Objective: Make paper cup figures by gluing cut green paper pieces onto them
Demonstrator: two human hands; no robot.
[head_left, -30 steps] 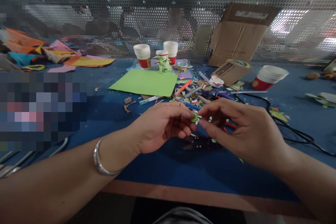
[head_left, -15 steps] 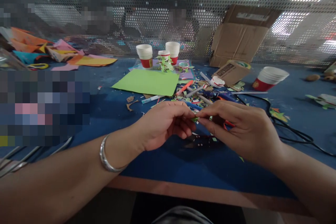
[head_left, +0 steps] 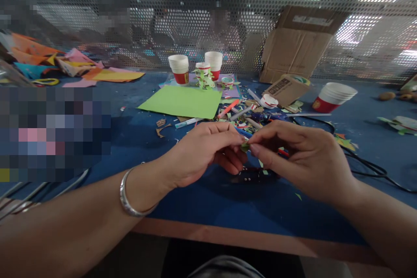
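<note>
Between the fingertips of both hands is a small green paper piece (head_left: 245, 146), held above the blue table; its shape is mostly covered. My left hand (head_left: 208, 150) pinches it from the left, thumb and index finger together, the other fingers curled below. From the right, my right hand (head_left: 298, 160) grips it between thumb and index finger. Beneath the hands lies a dark tool with shiny rivets (head_left: 249, 176), partly hidden. Behind them spreads a heap of paper scraps and pens, including an orange marker (head_left: 228, 108) and a white-and-blue marker (head_left: 188, 123).
A green paper sheet (head_left: 182, 102) lies beyond my left hand. Stacked paper cups (head_left: 179, 69) and small green paper figures (head_left: 204, 77) stand behind it. To the right are a tilted cup stack (head_left: 334, 97), cardboard (head_left: 293, 50) and a black cable (head_left: 365, 167). Coloured paper (head_left: 114, 74) lies far left.
Both hands have shifted slightly, and more of the green paper piece shows between the fingertips. The table items stay in place.
</note>
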